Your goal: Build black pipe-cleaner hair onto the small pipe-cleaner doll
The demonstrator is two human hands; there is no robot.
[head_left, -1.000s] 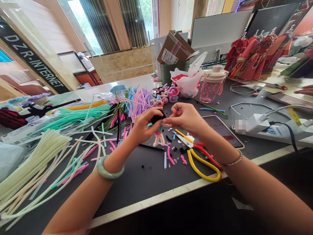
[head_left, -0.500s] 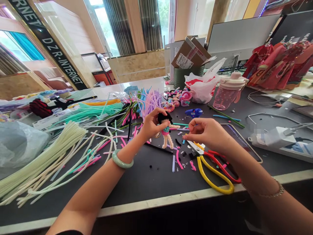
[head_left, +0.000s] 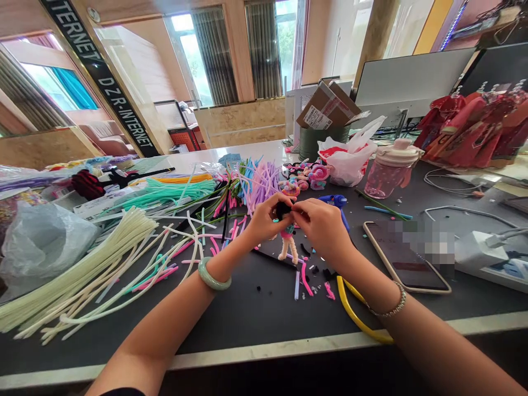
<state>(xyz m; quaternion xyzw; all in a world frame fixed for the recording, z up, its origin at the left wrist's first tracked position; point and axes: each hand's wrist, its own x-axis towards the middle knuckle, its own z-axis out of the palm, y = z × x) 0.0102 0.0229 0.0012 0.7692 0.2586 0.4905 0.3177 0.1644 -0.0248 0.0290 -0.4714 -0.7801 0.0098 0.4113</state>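
Observation:
A small pipe-cleaner doll (head_left: 287,246) with black hair, a teal and pink body and pale legs is upright above the table. My left hand (head_left: 264,221) is closed around its head from the left, thumb in front. My right hand (head_left: 322,223) pinches at the right side of the doll's head, fingertips touching it. Whatever small piece may be between those fingertips is hidden. Under my right forearm lie scissors (head_left: 350,305), with only part of the yellow handle showing. A blue glue gun (head_left: 336,200) lies just behind my right hand.
Cream pipe cleaners (head_left: 94,258) spread across the left, with a lilac bundle (head_left: 264,181) behind the doll. Cut scraps (head_left: 306,279) lie in front. To the right are a phone (head_left: 406,258), a power strip (head_left: 490,269) and a pink bottle (head_left: 390,168).
My right hand has moved left from above the scissors to the doll's head. My left hand still holds the doll. The view has shifted slightly, and the phone now shows more fully.

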